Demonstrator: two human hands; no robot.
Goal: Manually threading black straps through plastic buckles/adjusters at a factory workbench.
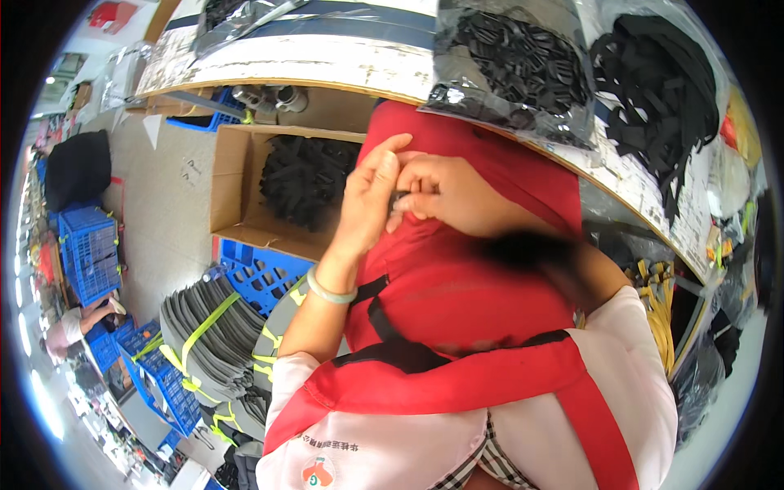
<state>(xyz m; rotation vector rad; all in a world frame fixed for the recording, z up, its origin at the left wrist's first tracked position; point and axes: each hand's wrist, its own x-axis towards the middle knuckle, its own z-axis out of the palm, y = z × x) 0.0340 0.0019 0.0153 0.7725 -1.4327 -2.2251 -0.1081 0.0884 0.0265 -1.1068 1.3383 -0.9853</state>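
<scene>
My left hand (367, 196) and my right hand (445, 192) meet over the lap of my red apron (474, 302). The right fingers are bent into a pinch against the left hand's fingers. Something small and dark shows between the two hands, mostly hidden by the fingers; its kind cannot be made out. Below and left of the hands stands an open cardboard box (233, 184) with a heap of black strap pieces (302, 180) in it. A pale bangle (331, 287) circles my left wrist. A dark blurred patch covers part of my right forearm.
A white worktop (343, 61) runs along the far side. On it lie a clear bag of black plastic buckles (523, 73) and a pile of black straps (653, 98). Stacked grey pieces tied with yellow-green bands (212, 327) and blue crates (90, 249) stand at the left.
</scene>
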